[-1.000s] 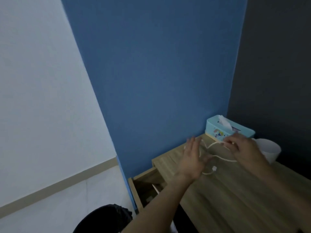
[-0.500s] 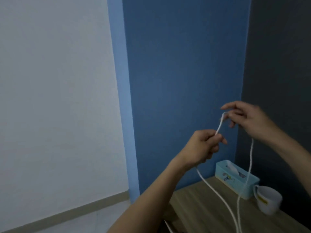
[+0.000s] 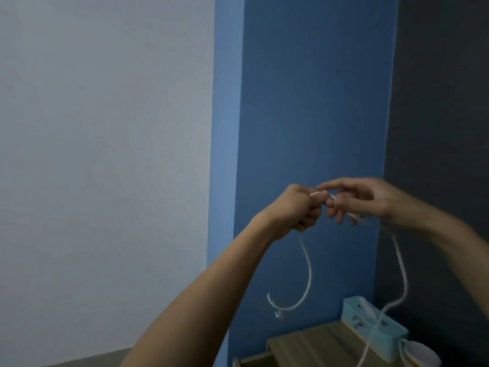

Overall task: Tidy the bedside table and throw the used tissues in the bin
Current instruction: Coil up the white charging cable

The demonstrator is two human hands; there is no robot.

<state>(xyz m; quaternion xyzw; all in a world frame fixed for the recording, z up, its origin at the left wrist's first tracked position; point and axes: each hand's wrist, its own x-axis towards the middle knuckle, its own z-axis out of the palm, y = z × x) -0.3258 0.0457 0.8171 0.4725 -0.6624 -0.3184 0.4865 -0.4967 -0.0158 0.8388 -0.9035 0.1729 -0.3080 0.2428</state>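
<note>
Both hands are raised in front of the blue wall, holding a white cable [image 3: 307, 271] between them. My left hand [image 3: 300, 209] is a closed fist around one part of it. My right hand [image 3: 362, 200] pinches the cable close to that fist, fingers partly spread. One end hangs from the left fist in a curl with a small plug at its tip. The other length drops from my right hand down past the light blue tissue box [image 3: 370, 325] on the wooden bedside table [image 3: 304, 345]. No used tissues or bin are in view.
A white mug [image 3: 420, 354] stands right of the tissue box at the table's back corner. The table's drawer edge [image 3: 251, 360] shows at the bottom. A dark grey wall is to the right, a white wall to the left.
The hands lifted the cable off the table, then came together until they nearly touch. The plug end now swings free below the left fist. The view tilted upward.
</note>
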